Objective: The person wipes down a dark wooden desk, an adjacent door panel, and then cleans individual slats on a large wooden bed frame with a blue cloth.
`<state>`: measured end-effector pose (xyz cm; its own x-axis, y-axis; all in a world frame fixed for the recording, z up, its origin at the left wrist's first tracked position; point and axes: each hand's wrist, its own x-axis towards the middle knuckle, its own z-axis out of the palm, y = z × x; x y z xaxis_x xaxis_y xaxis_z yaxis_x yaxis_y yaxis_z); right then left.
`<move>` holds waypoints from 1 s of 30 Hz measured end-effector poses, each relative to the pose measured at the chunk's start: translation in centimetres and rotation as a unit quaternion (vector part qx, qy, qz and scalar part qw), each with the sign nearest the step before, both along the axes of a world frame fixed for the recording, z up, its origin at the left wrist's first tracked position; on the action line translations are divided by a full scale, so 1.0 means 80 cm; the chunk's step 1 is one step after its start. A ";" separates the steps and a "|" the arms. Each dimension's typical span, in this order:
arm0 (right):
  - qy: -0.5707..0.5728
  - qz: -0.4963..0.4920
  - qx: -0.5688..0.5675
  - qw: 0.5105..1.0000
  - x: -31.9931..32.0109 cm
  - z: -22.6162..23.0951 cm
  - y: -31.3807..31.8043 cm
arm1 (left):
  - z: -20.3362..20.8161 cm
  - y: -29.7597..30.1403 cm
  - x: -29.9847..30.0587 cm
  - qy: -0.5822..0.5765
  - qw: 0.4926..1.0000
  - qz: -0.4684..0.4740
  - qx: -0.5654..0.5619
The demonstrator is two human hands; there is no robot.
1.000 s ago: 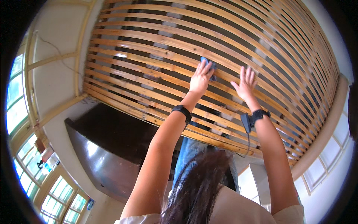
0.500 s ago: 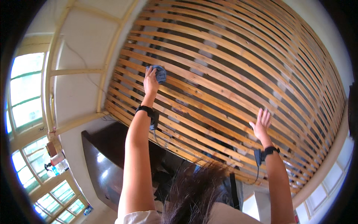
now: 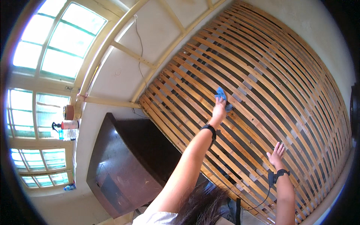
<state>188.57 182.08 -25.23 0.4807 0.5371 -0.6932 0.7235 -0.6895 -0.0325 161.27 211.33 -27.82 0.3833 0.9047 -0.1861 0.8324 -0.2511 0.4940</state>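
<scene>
Upon the slatted frame (image 3: 237, 104) | blue cloth (image 3: 220, 92): probably light, soft, best gripped by bunched middle | left hand (image 3: 219, 110) grasping it | right hand (image 3: 276, 155) released, fingers spread

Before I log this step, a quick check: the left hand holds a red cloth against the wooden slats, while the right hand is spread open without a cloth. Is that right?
Not quite: the cloth is blue, not red, as the head view shows. The left hand does hold it against the wooden slats, and the right hand is spread open without one.
</scene>
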 end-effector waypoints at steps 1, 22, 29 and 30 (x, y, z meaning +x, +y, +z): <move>0.009 -0.001 -0.013 1.000 0.008 0.004 0.000 | 0.007 -0.019 0.019 -0.015 1.000 -0.009 -0.016; 0.075 0.177 0.370 0.909 0.004 0.010 -0.138 | 0.087 -0.391 0.145 0.080 0.973 -0.174 -0.129; 0.038 0.078 0.292 0.953 0.118 0.012 -0.373 | 0.059 -0.419 0.148 0.296 0.916 -0.271 -0.026; -0.010 0.073 0.274 0.959 0.143 0.001 -0.419 | 0.062 -0.421 0.156 0.305 0.914 -0.266 -0.031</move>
